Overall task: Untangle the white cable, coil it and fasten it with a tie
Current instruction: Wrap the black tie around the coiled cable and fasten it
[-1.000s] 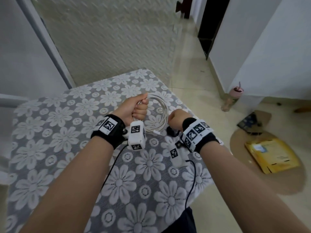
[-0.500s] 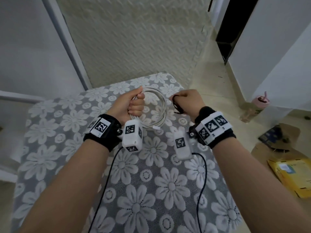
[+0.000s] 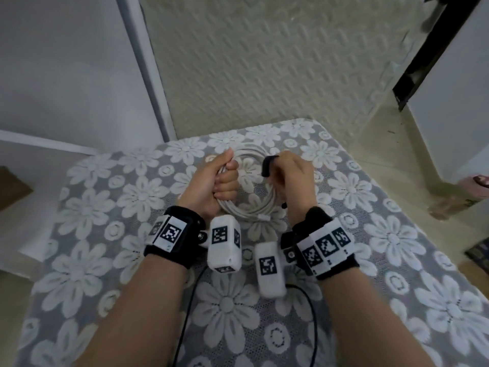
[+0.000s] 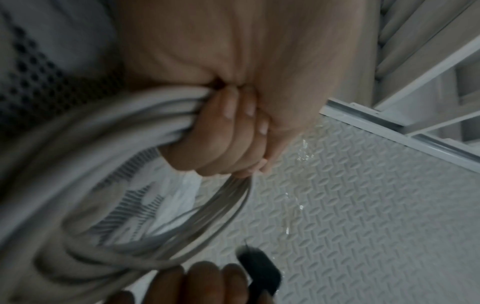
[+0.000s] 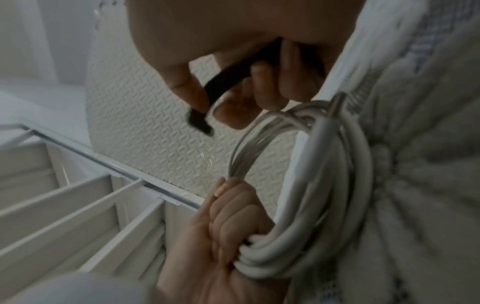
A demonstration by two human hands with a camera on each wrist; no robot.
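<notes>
The white cable (image 3: 252, 211) is wound into a round coil of several loops held just above the table. My left hand (image 3: 221, 181) grips the coil's left side in a fist; the left wrist view shows the cable (image 4: 109, 131) running through my curled fingers (image 4: 228, 131). My right hand (image 3: 289, 178) is at the coil's right side and pinches a black tie (image 3: 267, 166) between thumb and fingers. In the right wrist view the tie (image 5: 223, 86) hangs from my fingertips just beside the cable (image 5: 335, 185), and a connector end sticks out of the coil.
The table wears a grey cloth with white flowers (image 3: 127, 260). A textured white panel (image 3: 264, 62) and a white frame (image 3: 143, 67) stand behind it. Right of the table's edge, on the floor, stands a pink bottle (image 3: 473, 186).
My right hand has lifted from the table's near right up to the coil's right side, bringing the black tie with it. My left hand has kept its grip on the coil.
</notes>
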